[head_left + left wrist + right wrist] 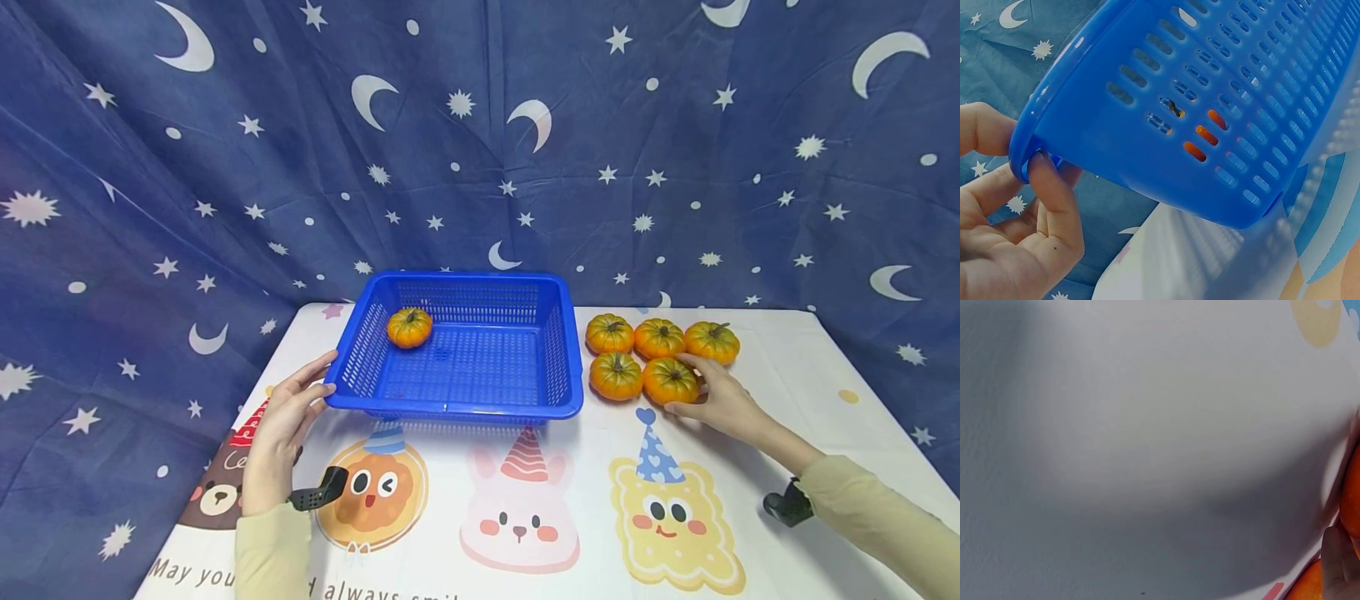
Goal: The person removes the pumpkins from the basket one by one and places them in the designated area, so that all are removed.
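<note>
A blue plastic basket [457, 410] with slotted walls is at the left centre of the table. My left hand [285, 425] pinches its left rim; in the left wrist view the thumb [1054, 194] presses the rim from below. One small orange pumpkin [409, 328] sits inside, near the basket's left wall. To the right of the basket, my right hand [720, 402] grips the front-right pumpkin [670, 383] of a group, thumb at its near side and fingers at its far side. In the right wrist view only part of this hand [1342, 565] shows at the lower right corner.
Several other pumpkins stand close around the gripped one: one at its left [616, 377] and a back row [659, 338] behind. A white cloth [795, 375] with cartoon prints covers the table. A dark blue curtain [480, 217] with moons and stars hangs behind.
</note>
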A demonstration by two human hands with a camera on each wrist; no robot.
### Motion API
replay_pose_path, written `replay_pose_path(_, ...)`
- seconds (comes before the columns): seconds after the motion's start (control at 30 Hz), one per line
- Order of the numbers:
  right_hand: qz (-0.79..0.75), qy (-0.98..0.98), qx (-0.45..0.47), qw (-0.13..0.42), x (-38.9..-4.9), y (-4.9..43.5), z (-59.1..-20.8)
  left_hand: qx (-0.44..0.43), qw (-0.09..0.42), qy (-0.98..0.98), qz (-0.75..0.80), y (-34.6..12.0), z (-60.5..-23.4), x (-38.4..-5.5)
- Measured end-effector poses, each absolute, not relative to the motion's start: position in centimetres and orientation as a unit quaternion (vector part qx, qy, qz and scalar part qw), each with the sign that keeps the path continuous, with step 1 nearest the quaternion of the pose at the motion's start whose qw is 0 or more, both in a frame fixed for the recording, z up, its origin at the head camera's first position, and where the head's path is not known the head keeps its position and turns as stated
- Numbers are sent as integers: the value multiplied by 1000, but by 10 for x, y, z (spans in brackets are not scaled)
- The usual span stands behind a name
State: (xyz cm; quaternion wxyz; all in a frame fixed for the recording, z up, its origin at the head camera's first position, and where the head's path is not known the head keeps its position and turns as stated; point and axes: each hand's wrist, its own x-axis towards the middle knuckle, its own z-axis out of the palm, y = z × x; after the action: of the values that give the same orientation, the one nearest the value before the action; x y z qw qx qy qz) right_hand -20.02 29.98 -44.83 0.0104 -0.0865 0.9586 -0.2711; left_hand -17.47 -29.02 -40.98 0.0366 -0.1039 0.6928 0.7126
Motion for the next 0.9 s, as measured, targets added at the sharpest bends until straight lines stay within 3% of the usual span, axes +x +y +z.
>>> replay_pose_path(0.9, -302, 947, -100, -53, -204, 296, -407, -102, 35, 692, 713, -291, -411, -176)
